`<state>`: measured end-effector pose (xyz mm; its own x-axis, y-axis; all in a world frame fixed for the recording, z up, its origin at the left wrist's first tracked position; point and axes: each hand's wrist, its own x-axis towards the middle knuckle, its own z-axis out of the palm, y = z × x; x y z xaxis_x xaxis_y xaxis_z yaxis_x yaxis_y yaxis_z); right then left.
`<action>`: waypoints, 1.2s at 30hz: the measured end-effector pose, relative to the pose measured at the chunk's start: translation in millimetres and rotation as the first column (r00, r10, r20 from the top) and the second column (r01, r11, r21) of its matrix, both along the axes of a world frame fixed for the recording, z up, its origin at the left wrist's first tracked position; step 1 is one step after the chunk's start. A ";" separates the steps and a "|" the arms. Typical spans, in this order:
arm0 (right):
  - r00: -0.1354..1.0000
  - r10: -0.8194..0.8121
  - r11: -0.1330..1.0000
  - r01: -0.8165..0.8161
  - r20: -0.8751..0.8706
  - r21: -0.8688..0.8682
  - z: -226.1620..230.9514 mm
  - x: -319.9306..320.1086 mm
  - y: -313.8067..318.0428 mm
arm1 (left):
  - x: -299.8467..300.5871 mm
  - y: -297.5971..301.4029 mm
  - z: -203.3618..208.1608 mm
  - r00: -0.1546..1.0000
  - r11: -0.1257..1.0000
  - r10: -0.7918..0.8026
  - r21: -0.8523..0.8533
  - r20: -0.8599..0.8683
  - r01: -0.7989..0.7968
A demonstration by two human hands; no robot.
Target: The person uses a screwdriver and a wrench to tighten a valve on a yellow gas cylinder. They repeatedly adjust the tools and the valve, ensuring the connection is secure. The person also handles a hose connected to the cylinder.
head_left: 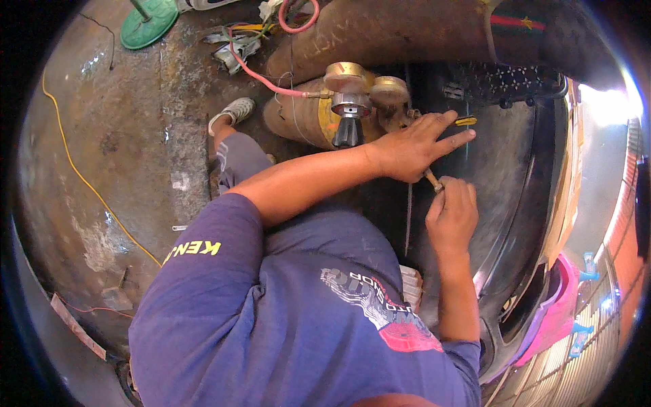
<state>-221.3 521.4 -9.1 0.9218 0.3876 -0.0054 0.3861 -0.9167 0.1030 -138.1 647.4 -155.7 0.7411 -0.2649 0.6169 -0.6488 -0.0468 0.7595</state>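
Note:
My left hand reaches across, back upward, with two fingers stretched apart beside the regulator; its palm is hidden. From under it sticks out a short brass-coloured stem. My right hand is closed around the lower end of that stem. Just left of my left hand is a gas regulator with a black knob and two brass gauges, by a rusty gas cylinder. A small yellow-and-black thing shows at my left fingertips. How the stem joins the regulator is hidden.
A pink hose runs from the regulator to the back. Behind lies a large rusty cylinder. A yellow cord crosses the floor at left, near a green round base. At right stands a pink plastic thing.

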 end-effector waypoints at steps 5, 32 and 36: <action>0.859 -0.341 0.898 0.418 -0.383 0.139 18.7 1.7 10.3 | 5.0 -2.9 3.1 1.000 1.000 0.008 0.021 -0.017 -0.007; 0.990 -0.046 0.961 0.080 -0.131 0.263 15.4 24.2 -31.6 | 23.0 -15.8 19.0 0.998 0.999 0.045 0.021 -0.039 -0.044; 0.923 -0.210 0.795 0.353 -0.321 0.493 11.0 22.6 -34.4 | 28.2 -21.4 16.7 0.999 0.998 0.045 -0.037 -0.011 -0.046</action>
